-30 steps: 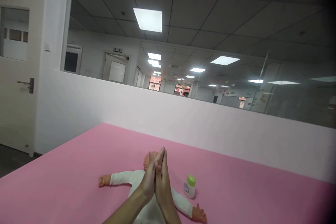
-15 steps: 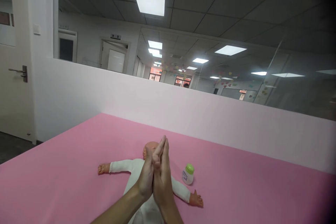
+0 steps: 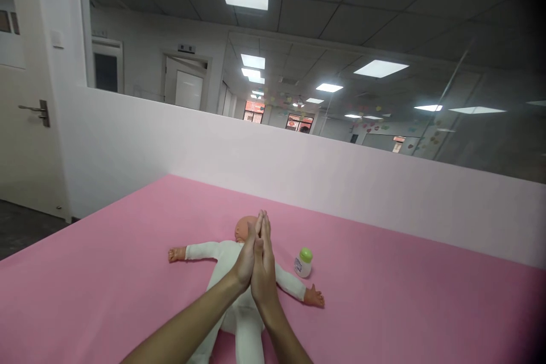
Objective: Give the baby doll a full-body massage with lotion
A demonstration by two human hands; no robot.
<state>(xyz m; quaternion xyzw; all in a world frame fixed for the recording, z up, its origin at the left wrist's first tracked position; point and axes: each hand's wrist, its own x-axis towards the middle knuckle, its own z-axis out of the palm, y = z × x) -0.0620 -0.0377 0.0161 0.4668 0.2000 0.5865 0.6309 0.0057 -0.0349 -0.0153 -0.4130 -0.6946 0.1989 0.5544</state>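
Note:
My left hand (image 3: 246, 261) and my right hand (image 3: 264, 273) are pressed palm to palm with fingers stretched out flat, pointing up and away from me. No object shows between them. Both are above the chest of a baby doll (image 3: 245, 318) in a white suit, which lies on its back with its arms spread. The doll's head is partly hidden behind my fingers. To the right, near the doll's arm, stands a small clear jar (image 3: 303, 264) with a green lid.
A pink padded surface (image 3: 128, 273) bears the doll and jar. Behind it runs a low white wall (image 3: 273, 153) with a glass pane above. A door (image 3: 29, 125) with a metal handle is at the far left.
The view has tilted slightly down, so the wall and lights sit higher. My palms stay together, their fingers now more closely aligned, and more of the doll's legs shows.

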